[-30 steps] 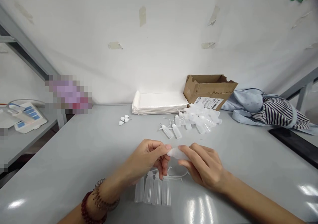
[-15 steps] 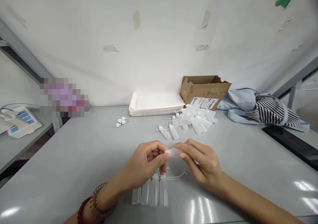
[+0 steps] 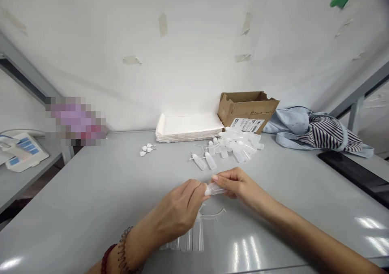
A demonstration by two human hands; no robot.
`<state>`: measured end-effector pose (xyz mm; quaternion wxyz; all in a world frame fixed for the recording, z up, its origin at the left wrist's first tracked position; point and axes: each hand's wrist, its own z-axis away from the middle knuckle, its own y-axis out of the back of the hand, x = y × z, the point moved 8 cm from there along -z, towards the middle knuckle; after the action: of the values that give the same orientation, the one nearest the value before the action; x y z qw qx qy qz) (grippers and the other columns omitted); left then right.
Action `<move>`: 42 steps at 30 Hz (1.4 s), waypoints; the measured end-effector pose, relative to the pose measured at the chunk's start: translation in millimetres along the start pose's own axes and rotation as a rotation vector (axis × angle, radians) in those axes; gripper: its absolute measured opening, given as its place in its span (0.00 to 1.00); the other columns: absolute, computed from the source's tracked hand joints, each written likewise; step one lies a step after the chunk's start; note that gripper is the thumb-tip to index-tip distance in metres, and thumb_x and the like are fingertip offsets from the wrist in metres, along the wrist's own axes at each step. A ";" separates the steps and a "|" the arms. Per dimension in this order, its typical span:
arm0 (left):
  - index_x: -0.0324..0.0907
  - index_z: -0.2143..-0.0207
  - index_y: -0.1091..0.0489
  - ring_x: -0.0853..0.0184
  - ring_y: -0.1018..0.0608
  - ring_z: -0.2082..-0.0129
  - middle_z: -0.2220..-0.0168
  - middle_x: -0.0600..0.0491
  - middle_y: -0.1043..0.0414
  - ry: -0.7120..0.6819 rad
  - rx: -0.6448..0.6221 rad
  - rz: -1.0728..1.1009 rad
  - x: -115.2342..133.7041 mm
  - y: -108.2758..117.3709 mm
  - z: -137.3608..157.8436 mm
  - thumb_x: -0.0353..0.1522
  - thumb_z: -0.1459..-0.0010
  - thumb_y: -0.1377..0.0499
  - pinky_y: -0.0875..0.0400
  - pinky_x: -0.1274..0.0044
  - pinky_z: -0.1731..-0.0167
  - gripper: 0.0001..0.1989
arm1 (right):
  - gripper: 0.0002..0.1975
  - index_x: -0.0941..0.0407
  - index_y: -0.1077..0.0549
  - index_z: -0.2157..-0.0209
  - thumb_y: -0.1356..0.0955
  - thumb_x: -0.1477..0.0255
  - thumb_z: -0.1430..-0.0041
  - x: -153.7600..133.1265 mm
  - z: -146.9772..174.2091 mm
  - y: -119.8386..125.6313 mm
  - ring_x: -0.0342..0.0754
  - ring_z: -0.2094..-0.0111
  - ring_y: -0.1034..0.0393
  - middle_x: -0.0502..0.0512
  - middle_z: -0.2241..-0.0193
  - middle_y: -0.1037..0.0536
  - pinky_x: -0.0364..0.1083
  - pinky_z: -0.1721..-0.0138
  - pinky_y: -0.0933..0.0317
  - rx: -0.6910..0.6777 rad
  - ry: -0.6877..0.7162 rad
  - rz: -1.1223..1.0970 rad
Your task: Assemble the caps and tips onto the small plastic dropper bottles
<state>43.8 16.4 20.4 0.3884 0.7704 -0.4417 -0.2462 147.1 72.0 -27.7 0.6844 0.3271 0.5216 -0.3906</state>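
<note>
Head view shows the left hand [image 3: 181,206] pinching one end of a little bottle [image 3: 214,189] and the right hand [image 3: 233,183] holding its other end, over the bench [image 3: 91,197], near a row of clear bottles [image 3: 198,237].

A white wall [image 3: 194,79] backs the grey table [image 3: 97,180].

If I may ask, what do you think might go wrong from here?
1. The small translucent plastic bottle is held between the left hand and the right hand, so it might slip if either grip loosens.
2. The left hand partly hides the row of clear plastic bottles, so it could nudge them if lowered.
3. The small white pieces with thin dark points lie loose and might scatter if brushed.
</note>
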 end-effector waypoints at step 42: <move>0.39 0.72 0.29 0.65 0.25 0.74 0.76 0.52 0.27 1.256 0.064 0.166 -167.1 43.9 63.8 0.40 0.45 0.48 0.32 0.76 0.70 0.16 | 0.19 0.59 0.36 0.46 0.39 0.73 0.39 -19.8 2.8 56.1 0.51 0.71 0.22 0.62 0.62 0.20 0.52 0.69 0.27 0.684 0.475 0.644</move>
<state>-105.4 124.3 25.5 0.5679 0.7425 -0.1948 0.2971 194.6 100.3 -5.5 0.4870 0.7549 0.3781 -0.2236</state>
